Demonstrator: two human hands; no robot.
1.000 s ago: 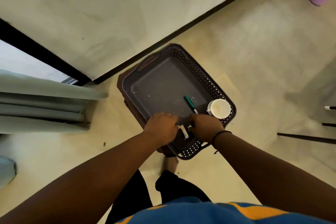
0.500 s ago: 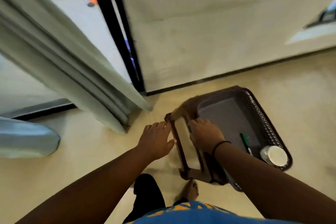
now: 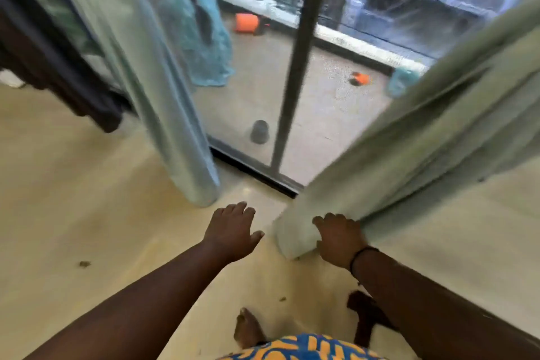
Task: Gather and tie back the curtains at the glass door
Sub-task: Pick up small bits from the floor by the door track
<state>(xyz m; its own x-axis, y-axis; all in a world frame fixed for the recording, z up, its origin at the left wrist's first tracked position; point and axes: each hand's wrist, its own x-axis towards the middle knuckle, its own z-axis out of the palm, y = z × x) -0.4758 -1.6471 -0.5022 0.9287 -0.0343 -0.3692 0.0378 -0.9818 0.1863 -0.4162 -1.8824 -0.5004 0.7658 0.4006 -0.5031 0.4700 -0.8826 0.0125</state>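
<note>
A pale green curtain (image 3: 409, 140) hangs at the right of the glass door (image 3: 301, 52), its lower end sweeping towards me. My right hand (image 3: 340, 240), with a black band at the wrist, grips that lower end, fingers curled over the fold. My left hand (image 3: 233, 231) hovers over the floor just left of it, fingers spread, holding nothing. A second, sheerer pale curtain (image 3: 163, 96) hangs at the door's left side and reaches the floor.
Beyond the glass a person in blue (image 3: 198, 38) stands on a balcony with an orange bucket (image 3: 247, 22) and a grey cup (image 3: 259, 131). Dark cloth (image 3: 58, 67) hangs at far left. A brown stool corner (image 3: 365, 316) sits by my bare foot (image 3: 248, 327).
My view swung from the tray on the stool to the glass door. Both hands left the tray and stool; my right hand took hold of the right curtain's lower end.
</note>
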